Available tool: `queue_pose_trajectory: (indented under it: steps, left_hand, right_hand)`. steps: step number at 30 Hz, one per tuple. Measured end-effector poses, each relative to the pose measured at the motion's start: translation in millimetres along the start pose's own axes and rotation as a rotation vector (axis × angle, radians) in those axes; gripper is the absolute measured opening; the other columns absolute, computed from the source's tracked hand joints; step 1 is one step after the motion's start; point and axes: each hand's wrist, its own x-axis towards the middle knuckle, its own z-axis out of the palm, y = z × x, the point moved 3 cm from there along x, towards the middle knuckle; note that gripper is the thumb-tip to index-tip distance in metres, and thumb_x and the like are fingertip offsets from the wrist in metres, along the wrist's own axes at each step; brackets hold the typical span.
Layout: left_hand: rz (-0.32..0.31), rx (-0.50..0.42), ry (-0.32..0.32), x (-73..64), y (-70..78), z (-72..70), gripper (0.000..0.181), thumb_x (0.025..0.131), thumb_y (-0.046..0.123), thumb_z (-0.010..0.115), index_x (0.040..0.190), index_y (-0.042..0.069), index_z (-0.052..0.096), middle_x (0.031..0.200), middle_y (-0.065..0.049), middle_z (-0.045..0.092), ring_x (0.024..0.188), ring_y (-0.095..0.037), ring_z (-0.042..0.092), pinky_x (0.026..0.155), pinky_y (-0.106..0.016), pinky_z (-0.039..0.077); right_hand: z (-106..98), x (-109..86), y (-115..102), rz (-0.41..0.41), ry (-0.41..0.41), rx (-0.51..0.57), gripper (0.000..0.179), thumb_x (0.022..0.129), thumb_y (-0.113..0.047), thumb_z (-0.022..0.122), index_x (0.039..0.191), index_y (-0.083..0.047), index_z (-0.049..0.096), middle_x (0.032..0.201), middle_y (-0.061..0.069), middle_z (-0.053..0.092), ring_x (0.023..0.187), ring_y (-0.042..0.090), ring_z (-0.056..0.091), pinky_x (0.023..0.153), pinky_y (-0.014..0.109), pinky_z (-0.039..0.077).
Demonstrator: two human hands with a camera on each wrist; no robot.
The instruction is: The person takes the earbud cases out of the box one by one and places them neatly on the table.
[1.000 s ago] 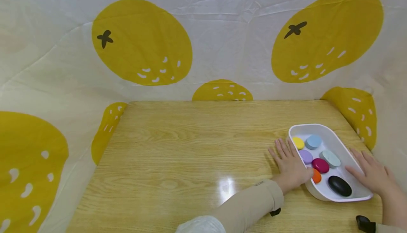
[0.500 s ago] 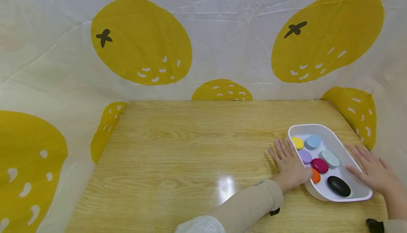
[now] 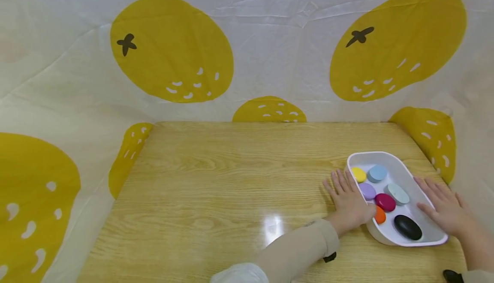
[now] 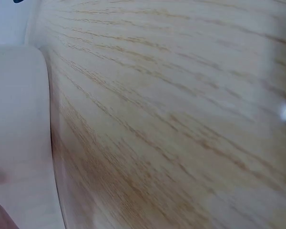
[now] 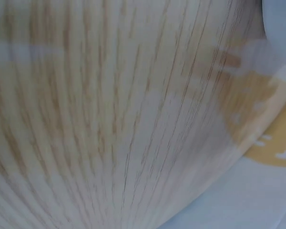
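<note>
A white plastic tray [image 3: 426, 231] with rounded corners sits at the right of the table in the head view. My left hand [image 3: 349, 203] holds its left wall, fingers stretched along the outside and thumb over the rim. At the opposite wall, my right hand [image 3: 447, 210] holds the rim, thumb on the inner side and fingers outside. Inside lie smooth pieces: yellow [image 3: 359, 174], light blue [image 3: 377, 173], purple [image 3: 367, 191], pale green [image 3: 397, 194], crimson [image 3: 385, 202], orange [image 3: 380, 215] and black [image 3: 408, 227]. The left wrist view catches the tray's outer wall [image 4: 19, 124].
The wood-grain table [image 3: 216, 188] extends to the left of the tray. A pale cloth with yellow fruit prints [image 3: 173, 51] hangs behind the table and along both sides. The table's right edge runs close to my right hand.
The tray and its pieces have shifted slightly to the left, with both my hands moving along. My right hand has come in closer against the tray's right wall.
</note>
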Motion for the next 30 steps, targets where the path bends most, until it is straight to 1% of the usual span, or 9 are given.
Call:
queue_pose_trajectory:
  steps: [4, 8, 12, 15, 20, 25, 28, 30]
  left_hand:
    - [0.0, 0.018, -0.002, 1.1, -5.3, 1.3, 0.104, 0.071, 0.06, 0.05, 0.147, 0.016, -0.005, 0.152, -0.006, 0.005, 0.139, -0.027, 0.0, 0.105, -0.058, 0.003]
    - [-0.002, 0.085, 0.009, 0.7, -13.4, -0.6, 0.102, 0.071, 0.065, 0.046, 0.147, 0.017, -0.002, 0.152, -0.005, 0.007, 0.139, -0.026, 0.001, 0.105, -0.057, 0.004]
    - [0.014, 0.137, 0.008, -0.8, -23.4, -3.9, 0.101, 0.072, 0.067, 0.043, 0.147, 0.016, -0.001, 0.152, -0.005, 0.007, 0.139, -0.026, 0.002, 0.106, -0.055, 0.005]
    - [0.031, 0.155, 0.006, -1.7, -31.7, -5.8, 0.1, 0.073, 0.067, 0.042, 0.148, 0.015, 0.0, 0.153, -0.006, 0.006, 0.139, -0.025, 0.001, 0.106, -0.056, 0.005]
    - [0.049, 0.186, 0.008, -2.5, -45.0, -6.8, 0.097, 0.074, 0.066, 0.04, 0.148, 0.016, 0.0, 0.153, -0.005, 0.005, 0.139, -0.026, 0.0, 0.105, -0.058, 0.004]
    - [0.073, 0.179, -0.008, -3.0, -57.8, -9.0, 0.094, 0.075, 0.063, 0.04, 0.148, 0.016, 0.003, 0.153, -0.005, 0.005, 0.139, -0.028, -0.001, 0.104, -0.058, 0.002]
    - [0.093, 0.165, -0.029, -4.3, -65.8, -11.8, 0.092, 0.076, 0.06, 0.042, 0.148, 0.016, 0.005, 0.153, -0.006, 0.005, 0.139, -0.028, -0.001, 0.105, -0.058, 0.001]
    - [0.105, 0.168, -0.035, -5.2, -71.8, -13.1, 0.092, 0.075, 0.059, 0.042, 0.148, 0.015, 0.006, 0.153, -0.007, 0.005, 0.139, -0.029, 0.0, 0.105, -0.058, 0.003]
  right_hand:
    - [0.3, -1.6, -7.3, 0.017, -0.024, -0.01, 0.069, 0.097, -0.034, 0.038, 0.146, -0.023, -0.009, 0.148, 0.023, -0.009, 0.133, 0.041, -0.018, 0.094, 0.057, -0.025]
    - [0.3, -0.9, -17.5, 0.02, -0.05, -0.027, 0.069, 0.097, -0.034, 0.036, 0.146, -0.024, -0.01, 0.148, 0.022, -0.011, 0.133, 0.04, -0.018, 0.093, 0.056, -0.027]
    - [2.5, -0.6, -27.6, 0.006, -0.033, -0.031, 0.069, 0.096, -0.033, 0.037, 0.146, -0.024, -0.009, 0.148, 0.024, -0.01, 0.132, 0.042, -0.018, 0.092, 0.054, -0.028]
    - [5.0, -1.5, -35.5, 0.003, -0.014, -0.038, 0.069, 0.096, -0.033, 0.038, 0.146, -0.024, -0.009, 0.149, 0.023, -0.009, 0.132, 0.043, -0.018, 0.092, 0.053, -0.029]
    - [9.3, -2.2, -48.7, 0.013, -0.018, -0.022, 0.07, 0.096, -0.034, 0.038, 0.146, -0.025, -0.009, 0.148, 0.022, -0.01, 0.131, 0.044, -0.019, 0.091, 0.053, -0.03]
    - [12.2, -2.7, -62.0, 0.046, -0.045, 0.014, 0.071, 0.096, -0.037, 0.038, 0.146, -0.025, -0.011, 0.148, 0.024, -0.011, 0.13, 0.045, -0.021, 0.089, 0.054, -0.032]
    - [13.3, -3.9, -70.9, 0.06, -0.043, 0.014, 0.07, 0.096, -0.036, 0.037, 0.146, -0.026, -0.01, 0.148, 0.024, -0.01, 0.13, 0.044, -0.021, 0.088, 0.054, -0.032]
    - [13.7, -4.2, -77.5, 0.059, -0.037, 0.008, 0.07, 0.096, -0.036, 0.037, 0.146, -0.026, -0.01, 0.148, 0.023, -0.009, 0.131, 0.043, -0.021, 0.089, 0.054, -0.031]
